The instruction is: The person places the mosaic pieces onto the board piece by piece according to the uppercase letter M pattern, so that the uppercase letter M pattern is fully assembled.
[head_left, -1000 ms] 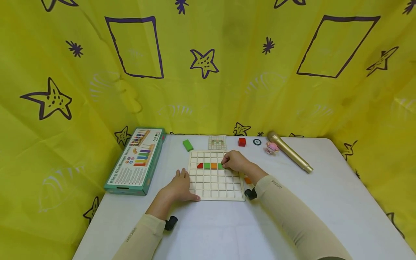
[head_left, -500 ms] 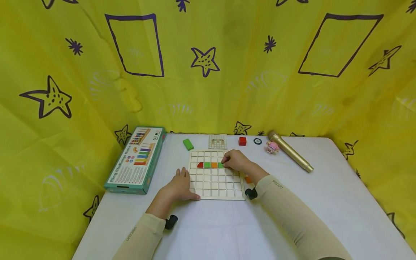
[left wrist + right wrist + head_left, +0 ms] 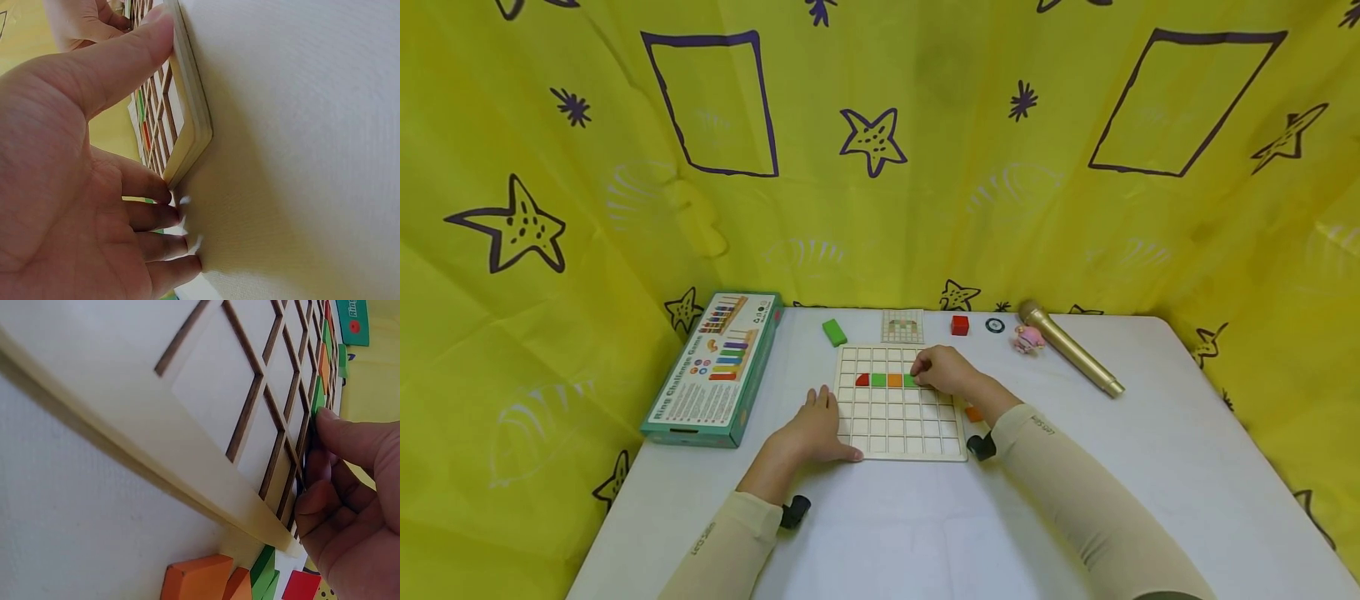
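Observation:
A pale wooden grid board (image 3: pixel 898 433) lies on the white table. Across it runs a row of blocks: a red piece with a rounded corner (image 3: pixel 862 380), a green block (image 3: pixel 878 381), an orange block (image 3: pixel 895 381) and another green block (image 3: pixel 910 381). The right hand (image 3: pixel 943 371) pinches that last green block, its thumb resting on it in the right wrist view; the index fingertip is partly hidden. At the board's near left corner, the left hand (image 3: pixel 811 429) rests with fingers extended along the side and thumb against the front edge.
Behind the board lie a green block (image 3: pixel 834 332), a pattern card (image 3: pixel 902 327), a red cube (image 3: pixel 960 326) and a dark ring (image 3: pixel 995 326). A pink toy (image 3: pixel 1028 339) and gold microphone (image 3: pixel 1071 350) are right, a game box (image 3: pixel 715 367) left. Orange blocks (image 3: pixel 194 578) sit beside the board.

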{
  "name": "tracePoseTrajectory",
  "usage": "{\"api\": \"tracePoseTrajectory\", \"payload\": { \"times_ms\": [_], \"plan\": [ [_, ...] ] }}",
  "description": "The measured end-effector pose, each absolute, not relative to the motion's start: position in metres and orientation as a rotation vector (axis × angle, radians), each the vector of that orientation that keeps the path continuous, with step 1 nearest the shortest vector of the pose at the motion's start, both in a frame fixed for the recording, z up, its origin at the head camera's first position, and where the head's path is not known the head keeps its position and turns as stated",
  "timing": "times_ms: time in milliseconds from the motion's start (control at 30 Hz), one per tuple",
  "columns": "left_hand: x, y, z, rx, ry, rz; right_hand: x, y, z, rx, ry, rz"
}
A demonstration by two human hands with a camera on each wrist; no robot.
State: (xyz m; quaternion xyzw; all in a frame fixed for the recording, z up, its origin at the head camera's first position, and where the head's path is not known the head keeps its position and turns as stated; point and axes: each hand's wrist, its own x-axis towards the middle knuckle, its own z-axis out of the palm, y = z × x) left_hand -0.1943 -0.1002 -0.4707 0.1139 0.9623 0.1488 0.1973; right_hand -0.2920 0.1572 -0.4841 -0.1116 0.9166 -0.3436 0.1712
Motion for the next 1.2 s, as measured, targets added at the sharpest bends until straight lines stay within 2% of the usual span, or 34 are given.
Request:
{"api": "tracePoseTrajectory", "payload": {
  "times_ms": [733,1200],
  "plan": [
    [-0.196,-0.102,-0.474,0.362,2.690,0.446,-0.295,0.166,-0.479,-0.398,2.597,-0.953],
    [-0.196,-0.102,-0.475,0.333,2.695,0.442,-0.302,0.185,-0.462,-0.413,2.626,-0.995]
  ]
}}
